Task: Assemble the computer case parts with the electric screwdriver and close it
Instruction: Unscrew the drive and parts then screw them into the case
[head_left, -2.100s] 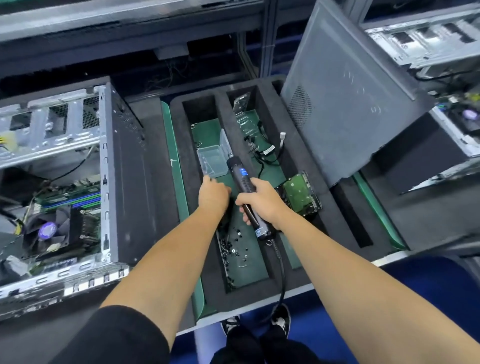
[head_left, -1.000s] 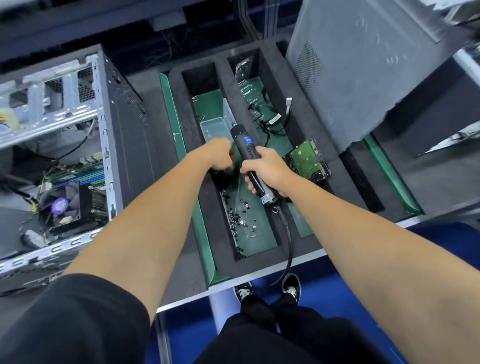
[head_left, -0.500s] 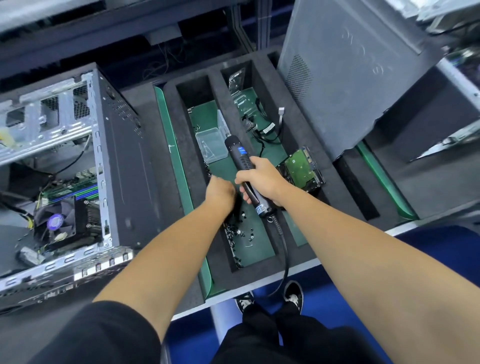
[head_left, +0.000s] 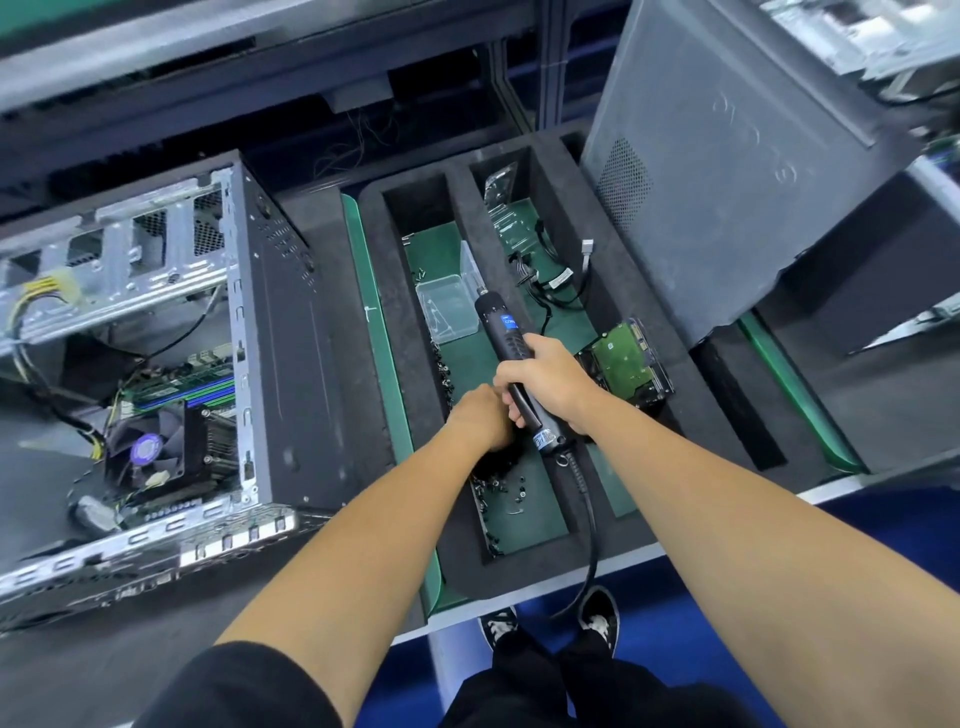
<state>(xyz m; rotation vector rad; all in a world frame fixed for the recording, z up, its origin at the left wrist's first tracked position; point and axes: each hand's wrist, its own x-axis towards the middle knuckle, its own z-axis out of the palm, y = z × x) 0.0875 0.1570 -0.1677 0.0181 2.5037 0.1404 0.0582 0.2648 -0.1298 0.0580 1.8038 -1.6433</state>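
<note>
Nearest, at 6 o'clock: shoes and dark trousers, both forearms reaching out over the bench edge.

Left hand (head_left: 480, 415) is down in the foam tray (head_left: 524, 582), left slot, knuckles up over the loose screws (head_left: 501, 488). Fingers are hidden under the hand, so can't tell if it has pinched one or is just feeling about. The screw pile spreads from directly beneath it back toward 6 o'clock, so left hand is clearly the nearer one for the pick.

Right hand (head_left: 550, 389) is wrapped round the electric screwdriver (head_left: 511, 345), just beside the left, about touching. Driver's long axis runs 11 to 5 o'clock, bit end away at 11, cord (head_left: 584, 519) trailing off the bench at 5. Blue label on the barrel and a sticker near the butt, neither legible.

Hard drive (head_left: 628, 364) at 2 o'clock of the right hand, board side up. Clear plastic box (head_left: 447, 309) past the driver tip. Cables (head_left: 550, 283) in the next slot at 12.

Open computer case (head_left: 280, 332) at 9 o'clock, well apart; fan and motherboard visible. Side panel (head_left: 727, 182) leans at 1 o'clock, not yet fitted.
</note>
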